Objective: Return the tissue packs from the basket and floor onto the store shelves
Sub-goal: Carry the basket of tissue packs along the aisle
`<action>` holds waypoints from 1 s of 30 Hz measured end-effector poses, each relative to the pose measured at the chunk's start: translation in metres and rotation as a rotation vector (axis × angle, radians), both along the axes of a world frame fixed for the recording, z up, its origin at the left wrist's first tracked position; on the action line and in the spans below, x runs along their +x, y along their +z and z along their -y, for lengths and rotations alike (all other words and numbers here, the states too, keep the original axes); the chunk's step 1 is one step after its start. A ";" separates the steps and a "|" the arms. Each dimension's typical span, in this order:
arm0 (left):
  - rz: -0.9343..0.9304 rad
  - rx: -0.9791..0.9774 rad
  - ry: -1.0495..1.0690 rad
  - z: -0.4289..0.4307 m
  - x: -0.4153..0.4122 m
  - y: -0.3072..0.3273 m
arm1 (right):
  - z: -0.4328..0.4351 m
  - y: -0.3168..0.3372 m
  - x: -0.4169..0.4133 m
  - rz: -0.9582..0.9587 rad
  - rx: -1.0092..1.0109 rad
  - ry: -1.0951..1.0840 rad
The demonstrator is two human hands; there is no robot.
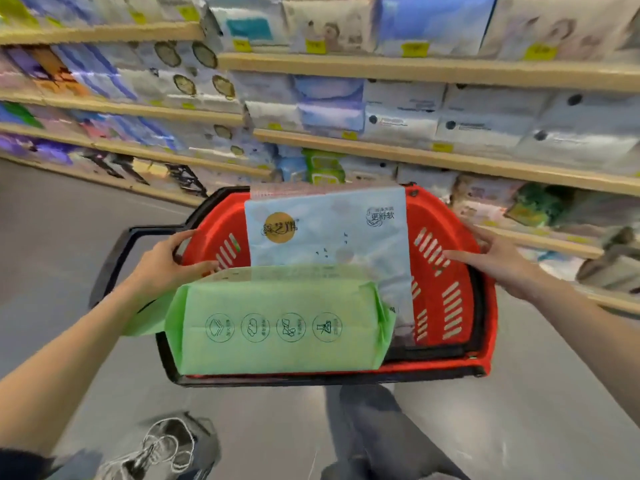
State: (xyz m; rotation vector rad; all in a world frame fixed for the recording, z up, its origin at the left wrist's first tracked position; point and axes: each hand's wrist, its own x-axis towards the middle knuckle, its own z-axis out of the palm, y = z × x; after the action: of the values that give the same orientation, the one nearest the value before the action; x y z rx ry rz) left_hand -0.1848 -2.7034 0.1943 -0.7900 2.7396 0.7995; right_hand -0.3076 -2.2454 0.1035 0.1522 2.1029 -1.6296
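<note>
Your left hand (166, 261) grips the left rim of the red basket (437, 299), fingers curled over the edge and down the inside wall. Your right hand (502, 261) holds the opposite wall, thumb outside and fingers lying fairly straight along the inside. Both hands are taken up with the basket, so neither is free for a pack.

Two tissue packs sit between your hands. The green pack (277, 323) lies just beside your left fingertips, on the side nearer your body. The pale blue pack (329, 233) stands upright behind it, nearer your right fingers, its top above the rim. The black handle (117, 258) hangs out beyond your left hand, and the shelves (415, 157) run ahead of both hands.

The step looks like bringing the basket up to the shelves. Hold it level, because the upright pack looks ready to tip. Set the basket on the floor (69, 220) before you loosen either hand. Then take the tall pack first, since it stands clear and would otherwise fall over the green one. The shelf stock is too blurred here to tell which gap matches, so check the print before placing.
</note>
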 end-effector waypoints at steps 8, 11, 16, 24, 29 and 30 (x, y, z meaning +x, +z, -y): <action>0.061 0.106 -0.165 -0.007 -0.126 -0.097 | -0.025 -0.052 -0.037 0.119 0.067 -0.218; 0.073 0.143 -0.193 -0.013 -0.161 -0.129 | -0.032 -0.075 -0.047 0.142 0.085 -0.280; 0.062 0.156 -0.255 -0.028 -0.207 -0.191 | -0.038 -0.120 -0.062 0.172 0.138 -0.438; 0.122 0.152 -0.278 -0.037 -0.258 -0.328 | -0.045 -0.242 -0.094 0.197 0.213 -0.519; 0.121 0.142 -0.297 -0.048 -0.281 -0.410 | -0.048 -0.322 -0.118 0.225 0.208 -0.585; 0.114 0.137 -0.301 -0.051 -0.287 -0.424 | -0.048 -0.337 -0.123 0.229 0.208 -0.596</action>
State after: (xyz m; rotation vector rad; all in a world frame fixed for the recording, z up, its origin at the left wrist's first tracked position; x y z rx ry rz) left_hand -0.4716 -2.6524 -0.2301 -0.3708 2.5828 0.8358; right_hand -0.4303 -2.1970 -0.2337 1.0678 2.1561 -1.5851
